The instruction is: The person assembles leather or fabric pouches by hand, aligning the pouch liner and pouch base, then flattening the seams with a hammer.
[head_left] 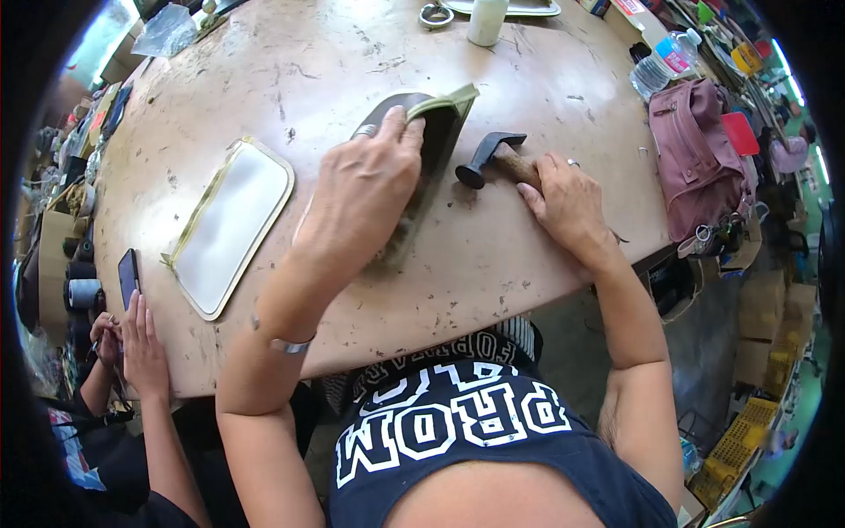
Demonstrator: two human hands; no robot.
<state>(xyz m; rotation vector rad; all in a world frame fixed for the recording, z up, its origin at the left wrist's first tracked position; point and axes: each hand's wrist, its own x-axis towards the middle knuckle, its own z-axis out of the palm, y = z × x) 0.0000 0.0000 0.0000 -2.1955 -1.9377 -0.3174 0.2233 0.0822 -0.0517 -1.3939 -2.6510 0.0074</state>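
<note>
My left hand (374,180) pinches the upper edge of an open pouch (451,119) with an olive-green rim and a dark inside. The pouch is raised on edge and tilted, its lower part blurred and partly behind my hand. To its right, my right hand (568,198) is wrapped round the wooden handle of a hammer (484,160), whose black head rests on or just above the table. A flat white pouch (236,231) with a pale gold-green zipper edge lies left of my left hand.
The worn table (352,334) carries a mauve bag (695,158), a water bottle (666,63), a white bottle (487,22) and a metal ring-shaped thing (436,15). At the left edge are another person's hands (145,348) beside a phone (129,275). Thread spools (84,293) stand beyond.
</note>
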